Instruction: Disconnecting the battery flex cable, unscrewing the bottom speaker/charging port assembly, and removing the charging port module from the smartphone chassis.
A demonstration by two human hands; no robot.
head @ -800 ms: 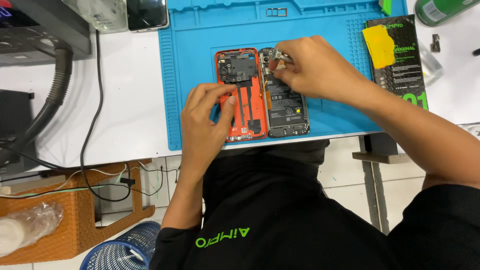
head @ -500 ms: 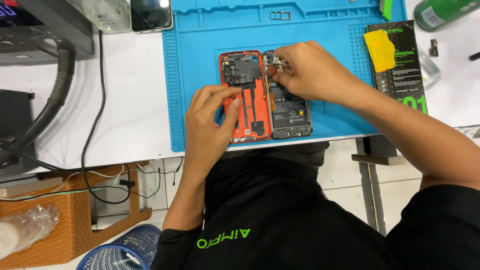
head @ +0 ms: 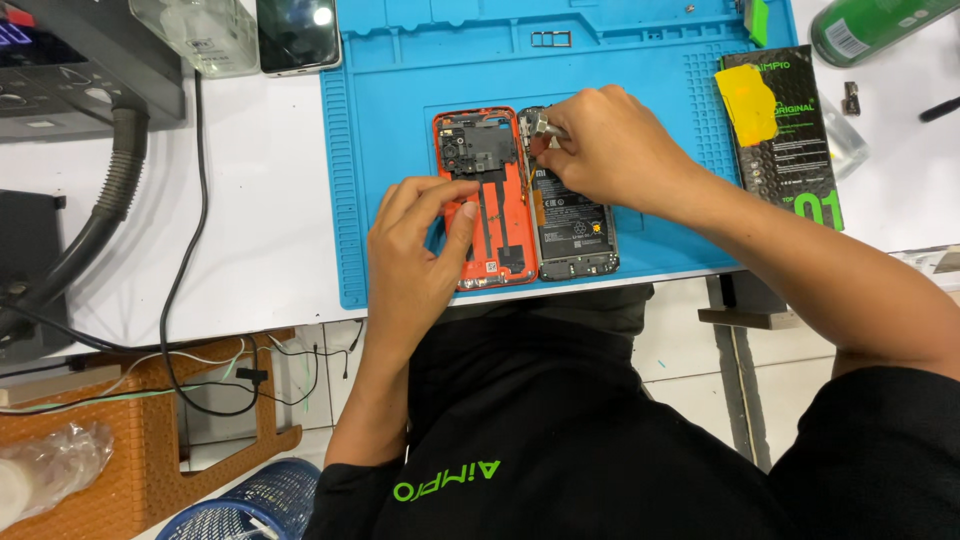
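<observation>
An opened phone lies in two halves side by side on the blue work mat, which sits on the white surface: the orange back shell to the left, the phone body with its dark battery just beside it on the right. The left hand rests on the lower part of the orange back shell, fingers curled and thumb pressed against it, steadying that half. The right hand is bunched over the top end of the phone body, fingertips pinched narrow around a small silvery part; what exactly it is cannot be told. The step in hand looks like fine work at the top edge of the body, near the camera area. The next move calls for a light, steady pinch and the halves kept close, since they may be joined by a thin cable. A dark box with a yellow patch lies well apart to the right, a second phone at the upper left.
</observation>
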